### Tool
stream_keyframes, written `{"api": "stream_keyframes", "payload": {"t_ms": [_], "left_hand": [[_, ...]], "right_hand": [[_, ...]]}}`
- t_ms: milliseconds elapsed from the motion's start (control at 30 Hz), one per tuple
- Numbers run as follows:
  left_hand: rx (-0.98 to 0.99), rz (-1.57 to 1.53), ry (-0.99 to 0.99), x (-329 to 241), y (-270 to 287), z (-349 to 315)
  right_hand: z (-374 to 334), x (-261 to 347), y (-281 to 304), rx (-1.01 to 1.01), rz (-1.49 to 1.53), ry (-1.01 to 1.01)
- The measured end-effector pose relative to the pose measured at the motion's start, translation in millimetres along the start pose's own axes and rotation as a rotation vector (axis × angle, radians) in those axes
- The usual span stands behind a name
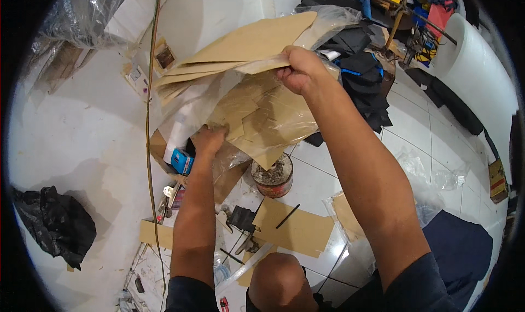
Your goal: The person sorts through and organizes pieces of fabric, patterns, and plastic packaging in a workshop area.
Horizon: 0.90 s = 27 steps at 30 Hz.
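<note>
My right hand (298,69) is raised with its fingers closed on the edge of several brown cardboard sheets (251,39), fanned toward the left. Crumpled clear plastic clings around them. Below, more cut cardboard pieces (262,112) show through a clear plastic bag (232,158). My left hand (209,140) is lower, at the left side of this bag, its fingers curled at the plastic and partly hidden. Just under the bag stands a round tin (273,178) with a rough, crusted grey top.
On the white tiles lies a flat cardboard sheet (295,227) with a black pen (287,216). A blue box (181,161) sits beside my left forearm. Dark cloth (361,77) is piled behind the bag. A cable (149,148) hangs at left; a black plastic bag (54,224) lies farther left.
</note>
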<state>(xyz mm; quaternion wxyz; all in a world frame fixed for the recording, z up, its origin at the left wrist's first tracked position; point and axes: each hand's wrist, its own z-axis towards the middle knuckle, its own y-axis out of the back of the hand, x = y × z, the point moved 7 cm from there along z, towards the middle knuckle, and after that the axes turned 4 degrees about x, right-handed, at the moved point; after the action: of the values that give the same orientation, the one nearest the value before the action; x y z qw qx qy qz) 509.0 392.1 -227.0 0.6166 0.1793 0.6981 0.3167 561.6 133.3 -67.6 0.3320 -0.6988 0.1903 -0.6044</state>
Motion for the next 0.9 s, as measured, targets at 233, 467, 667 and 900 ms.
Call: {"api": "stream_keyframes", "payload": {"t_ms": [233, 467, 667, 900], "left_hand": [[-0.273, 0.55, -0.068, -41.6, -21.6, -67.0], [-0.107, 0.433, -0.454, -64.0, -33.9, -61.2], [-0.337, 0.332, -0.437, -80.3, -3.2, -26.1], [-0.373, 0.668, -0.275, -70.1, 34.6, 29.5]], "right_hand": [[-10.3, 12.0, -7.5, -0.013, 0.08, 0.051], [-11.5, 34.2, -0.2, 0.007, 0.073, 0.077], [-12.2, 37.3, 8.9, -0.007, -0.011, 0.097], [-3.8, 24.9, 18.5, -0.055, 0.045, 0.032]]}}
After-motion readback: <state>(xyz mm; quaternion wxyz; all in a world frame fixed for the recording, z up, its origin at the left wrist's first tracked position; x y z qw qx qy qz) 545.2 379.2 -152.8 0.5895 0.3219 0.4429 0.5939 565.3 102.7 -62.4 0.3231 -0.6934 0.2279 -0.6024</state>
